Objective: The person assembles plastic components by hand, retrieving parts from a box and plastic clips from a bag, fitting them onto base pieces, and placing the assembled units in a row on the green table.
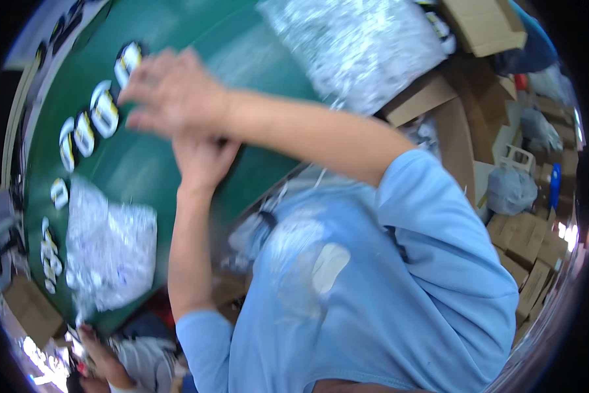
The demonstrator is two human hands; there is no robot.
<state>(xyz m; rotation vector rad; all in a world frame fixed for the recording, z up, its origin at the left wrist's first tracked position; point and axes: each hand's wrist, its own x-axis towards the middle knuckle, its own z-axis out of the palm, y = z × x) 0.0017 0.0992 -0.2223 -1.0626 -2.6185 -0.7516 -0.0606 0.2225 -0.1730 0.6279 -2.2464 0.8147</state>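
Note:
My right hand (173, 95) reaches across the green table (268, 78) with its fingers apart, smeared by motion, and nothing shows in it. Beneath its wrist lies my left hand (203, 164), whose fingers are mostly hidden, so I cannot tell what they hold. Closest to my right fingertips is a white oval piece with black and yellow parts (129, 60). Another such oval piece (104, 110) lies just left of the fingers. Several similar pieces continue in a line down the table's left side.
A clear plastic bag (111, 245) lies on the left part of the table, near another person's hand (98, 350). A large heap of clear plastic bags (366, 49) covers the far right. Open cardboard boxes (484, 26) and stacked cartons (527, 239) stand at right.

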